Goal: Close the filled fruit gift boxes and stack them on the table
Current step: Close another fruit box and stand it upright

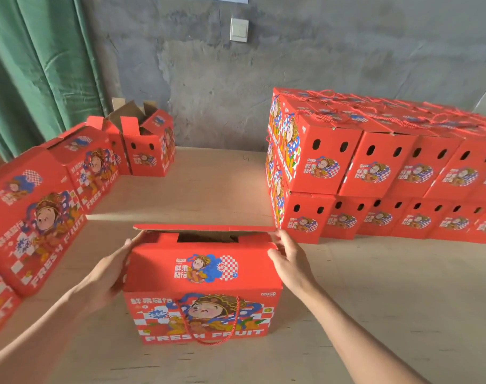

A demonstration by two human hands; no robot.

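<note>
Two hands of yours bracket one red gift box (203,275) that stands on the table (375,300), its long printed face toward you. Your left hand (109,275) lies against the box's left end, fingers close together and only slightly bent, thumb reaching up toward the top left corner. Your right hand (290,261) is at the top right corner. Its fingers, held together and fairly straight, touch the right end of the far flap (206,228), while the thumb rests on the edge of the near flap (164,264).

Between your two sets of fingertips the near flap is folded down over the top. The far flap sits level just above it, leaving a dark gap into the box, and what is inside cannot be seen. Below your fingers a red rope handle (208,340) hangs in a loop down the front face, over the words FRESH FRUIT.

Beyond your right fingertips, just past the box's far right corner, a stack of closed boxes (375,173) runs off to the right, two layers high, with rope handles lying on top. Out past your left fingers a row of boxes (42,217) lines the table's left side. At the row's far end an open box (145,151) stands with its flaps up. Behind everything is a grey wall (319,65) with a white light switch (239,29), and a green curtain (28,65) hangs at the left.
</note>
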